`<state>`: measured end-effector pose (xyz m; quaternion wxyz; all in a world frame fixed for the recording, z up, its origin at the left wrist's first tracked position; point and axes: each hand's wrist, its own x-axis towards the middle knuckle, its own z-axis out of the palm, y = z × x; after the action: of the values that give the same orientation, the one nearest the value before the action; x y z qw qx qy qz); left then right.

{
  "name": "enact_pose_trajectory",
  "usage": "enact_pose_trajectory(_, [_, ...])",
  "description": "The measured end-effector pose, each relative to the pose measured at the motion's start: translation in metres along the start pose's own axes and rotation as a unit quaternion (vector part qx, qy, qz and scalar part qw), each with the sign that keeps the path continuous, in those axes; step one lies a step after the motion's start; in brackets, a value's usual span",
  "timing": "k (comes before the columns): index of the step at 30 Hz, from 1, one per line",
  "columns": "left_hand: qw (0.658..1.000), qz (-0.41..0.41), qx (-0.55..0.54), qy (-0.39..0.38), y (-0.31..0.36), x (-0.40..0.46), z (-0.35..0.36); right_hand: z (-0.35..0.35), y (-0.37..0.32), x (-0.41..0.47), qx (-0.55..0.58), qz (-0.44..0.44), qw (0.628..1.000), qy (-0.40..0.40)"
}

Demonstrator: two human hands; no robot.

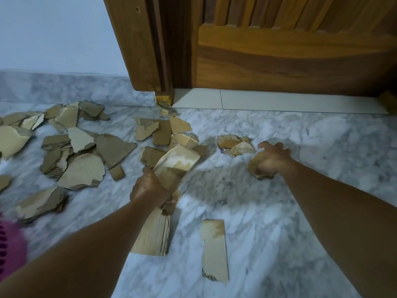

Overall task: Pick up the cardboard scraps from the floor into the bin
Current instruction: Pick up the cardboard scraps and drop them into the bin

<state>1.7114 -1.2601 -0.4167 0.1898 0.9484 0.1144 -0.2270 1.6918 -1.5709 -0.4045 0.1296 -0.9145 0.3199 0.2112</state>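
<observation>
Left hand (150, 188) at frame centre, fingers clenched round a stack of cardboard scraps (171, 168), right hand (271, 159) at centre right, fingers curled over a scrap (254, 166) on the marble floor (300, 136)

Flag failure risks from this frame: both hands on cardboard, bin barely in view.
1. The left hand grips a bundle of several tan cardboard pieces; its grip looks overfull, so pieces may slip out.
2. The right hand reaches for a torn brown cardboard scrap flat on the grey marble floor; fingers may slide over it.
3. The pink slotted bin sits at the frame edge, risking missed drops.
</observation>
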Motion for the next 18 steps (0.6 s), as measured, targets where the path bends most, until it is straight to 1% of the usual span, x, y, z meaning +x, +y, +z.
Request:
enact_pose_trajectory(3, [1.000, 0.001, -0.005, -0.031, 0.000, 0.001, -0.005, -0.002, -0.002, -0.014, -0.130, 0.003, 0.991, 0.009])
enact_pose_trajectory(4, [0.999, 0.001, -0.013, -0.038, 0.000, 0.000, -0.006, -0.002, -0.001, -0.017, -0.158, -0.013, 0.987, 0.009])
enact_pose_trajectory(5, [0.999, 0.002, -0.022, -0.041, 0.001, 0.000, -0.007, -0.002, -0.001, -0.020, -0.162, -0.034, 0.986, 0.000])
enact_pose_trajectory(7, [0.998, 0.006, -0.034, -0.047, 0.002, 0.000, -0.009, -0.008, -0.002, -0.022, -0.113, -0.094, 0.989, -0.021])
enact_pose_trajectory(9, [0.998, -0.003, -0.051, -0.042, 0.002, 0.003, -0.012, -0.018, -0.009, -0.017, -0.025, -0.138, 0.989, -0.039])
enact_pose_trajectory(11, [0.997, -0.012, -0.069, -0.031, 0.003, 0.007, -0.017, -0.023, -0.021, -0.007, 0.042, -0.166, 0.985, -0.030])
enact_pose_trajectory(12, [0.996, -0.016, -0.081, -0.031, 0.003, 0.009, -0.020, -0.022, -0.028, 0.000, 0.058, -0.171, 0.983, -0.018])
enact_pose_trajectory(15, [0.991, -0.012, -0.123, -0.042, 0.003, 0.016, -0.028, -0.012, -0.051, 0.022, 0.060, -0.149, 0.987, 0.012])
enact_pose_trajectory(18, [0.985, -0.003, -0.163, -0.061, 0.001, 0.021, -0.037, 0.003, -0.066, 0.034, -0.011, -0.078, 0.997, 0.024])
